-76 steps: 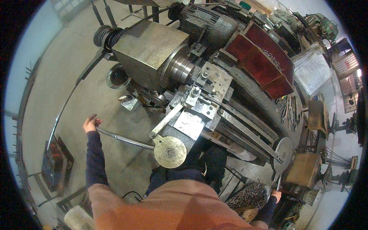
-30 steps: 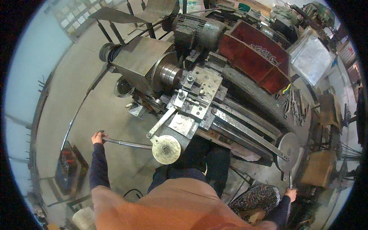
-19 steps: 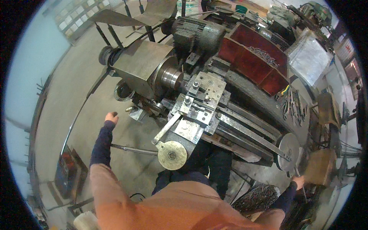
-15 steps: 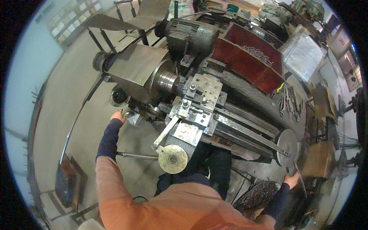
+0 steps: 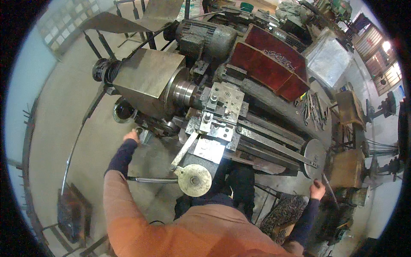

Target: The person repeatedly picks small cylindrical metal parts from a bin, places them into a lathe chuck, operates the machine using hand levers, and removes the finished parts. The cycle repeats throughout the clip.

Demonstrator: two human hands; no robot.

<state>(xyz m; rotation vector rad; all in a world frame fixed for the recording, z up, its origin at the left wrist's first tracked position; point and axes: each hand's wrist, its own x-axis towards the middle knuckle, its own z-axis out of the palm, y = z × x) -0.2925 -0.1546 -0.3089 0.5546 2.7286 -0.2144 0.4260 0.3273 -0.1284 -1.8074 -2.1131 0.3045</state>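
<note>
Both hands out on an old lathe [image 5: 222, 103]

Left hand [image 5: 132, 136] touches controls under the headstock [image 5: 150, 81], grip unclear; right hand [image 5: 317, 189] closed around a bar beside the tailstock handwheel [image 5: 314, 152]. A loose sleeve could snag the chuck [image 5: 185, 92] if it spins.

Left hand [image 5: 132, 136] off the long lever [image 5: 152, 180], now at the lathe's headstock controls [image 5: 147, 128]

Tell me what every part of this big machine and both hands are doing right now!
Left hand: stretched out, touching a small control low on the headstock.
Right hand: closed around a thin bar near the tailstock end.
Chuck: bare, no workpiece showing.
Round handwheel: untouched.
Long crank handle: sticking out left, untouched.
</note>
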